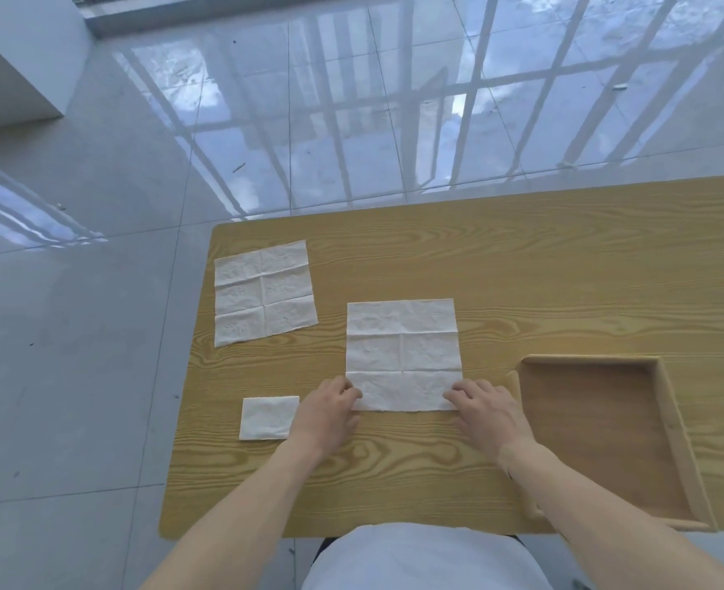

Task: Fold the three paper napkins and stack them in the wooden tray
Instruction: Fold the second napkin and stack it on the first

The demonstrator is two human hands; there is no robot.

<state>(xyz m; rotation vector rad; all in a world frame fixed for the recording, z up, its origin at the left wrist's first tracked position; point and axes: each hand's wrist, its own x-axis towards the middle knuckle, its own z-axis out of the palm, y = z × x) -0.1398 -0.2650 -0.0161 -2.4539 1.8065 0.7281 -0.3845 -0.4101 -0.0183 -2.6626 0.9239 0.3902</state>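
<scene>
A white paper napkin [403, 351] lies unfolded and flat in the middle of the wooden table. My left hand [330, 413] pinches its near left corner and my right hand [486, 408] pinches its near right corner. A second unfolded napkin [262, 291] lies flat at the table's far left. A small folded napkin [269, 418] rests just left of my left hand. The wooden tray [666, 423] sits at the right, with nothing in it.
The table [522, 257] has a rounded left edge with glossy tiled floor [96, 334] beyond it. My torso in a white shirt [424, 559] is at the near edge.
</scene>
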